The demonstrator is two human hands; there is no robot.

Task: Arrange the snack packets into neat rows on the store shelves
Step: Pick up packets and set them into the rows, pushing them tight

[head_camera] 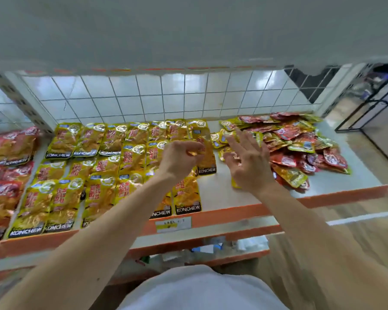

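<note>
Your left hand (179, 158) was grasping: its curled fingers and thumb pinched the left edge of a glossy yellow foil snack packet (205, 148). You held it at the right end of the laid rows, probably to extend them by 1 place. Your right hand (248, 162) was released, fingers spread and holding nothing, over the near edge of the loose heap of yellow and red foil packets (300, 144), apparently ready to draw the next 1. That made 2 hands at work and 1 packet in hand. The laid yellow packets (94, 166) lay flat, labels toward you, about 3 rows deep, with roughly 7 in the back row; overlaps prevented an exact total. The heap on the pale grey shelf board (220, 189) was too tangled to count. Flat red foil packets (7, 157) filled the section to the left.
</note>
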